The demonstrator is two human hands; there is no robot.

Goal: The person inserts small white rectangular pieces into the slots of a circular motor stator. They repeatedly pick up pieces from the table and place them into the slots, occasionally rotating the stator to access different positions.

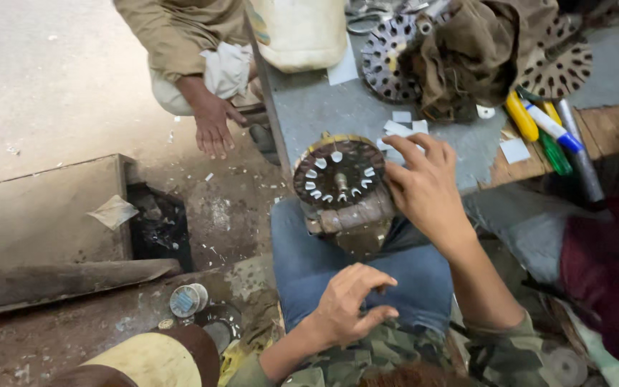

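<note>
the grey tabletop (324,107) fills the upper middle of the view, and the round slotted stator (339,174) sits at its near edge, propped against the person's blue-trousered knee (309,251). everything else is placed from that stator. beyond it and to the right lies a heap of brown cloth (478,50) draped over two more slotted metal discs (388,57). directly beyond it stands a pale plastic can (299,32). to the left of the stator, off the tabletop, a co-worker's sleeve and open hand (213,125) hang over the dusty floor (51,79). far right of the stator, a steel tube (580,154) and a bunch of yellow and green handled screwdrivers (539,129) lie on a wooden board.

the right hand (424,186) is just right of the stator, fingers spread and curled, fingertips touching the small white paper slips (399,129) beside the rim; i cannot tell whether it pinches one. the left hand (352,304) is below the stator, over the lap, loosely curled with thumb and forefinger close together; whether it holds anything cannot be told. white paper pieces stand in several slots of the stator around its centre shaft. more tiny paper scraps dot the floor left of it.
</note>
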